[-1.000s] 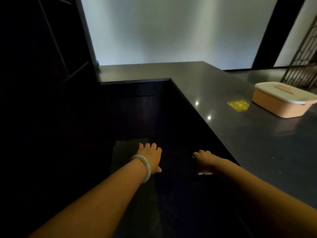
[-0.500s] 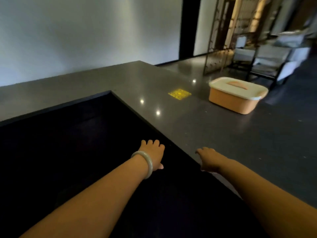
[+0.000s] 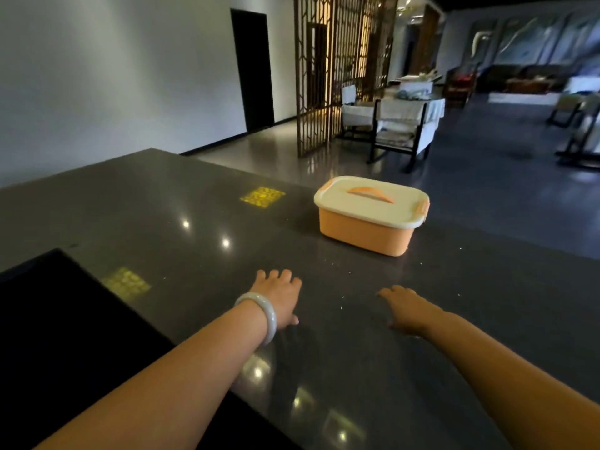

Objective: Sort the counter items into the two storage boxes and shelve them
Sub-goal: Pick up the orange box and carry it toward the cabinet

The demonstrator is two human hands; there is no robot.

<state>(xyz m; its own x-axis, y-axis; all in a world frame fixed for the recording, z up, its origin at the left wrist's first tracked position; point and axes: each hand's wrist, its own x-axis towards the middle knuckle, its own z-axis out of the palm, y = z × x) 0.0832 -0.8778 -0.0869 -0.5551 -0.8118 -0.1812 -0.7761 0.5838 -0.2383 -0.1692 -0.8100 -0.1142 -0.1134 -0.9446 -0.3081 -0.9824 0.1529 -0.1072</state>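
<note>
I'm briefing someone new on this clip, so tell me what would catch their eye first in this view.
First, the orange plastic storage box with a cream lid, closed, alone on the dark polished stone counter, right of centre. Next, two bare forearms reaching toward it: the left hand, with a pale jade-like bangle on its wrist, and the right hand, both open and empty. Behind, a gold lattice screen stands out.

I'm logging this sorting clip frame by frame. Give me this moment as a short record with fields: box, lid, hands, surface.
box: orange storage box standing on the dark counter, ahead of both hands
lid: cream lid shut, orange handle on top
left hand: left hand open, holds nothing, bangle at the wrist
right hand: right hand open, holds nothing
surface: glossy, with yellow light patches
</note>
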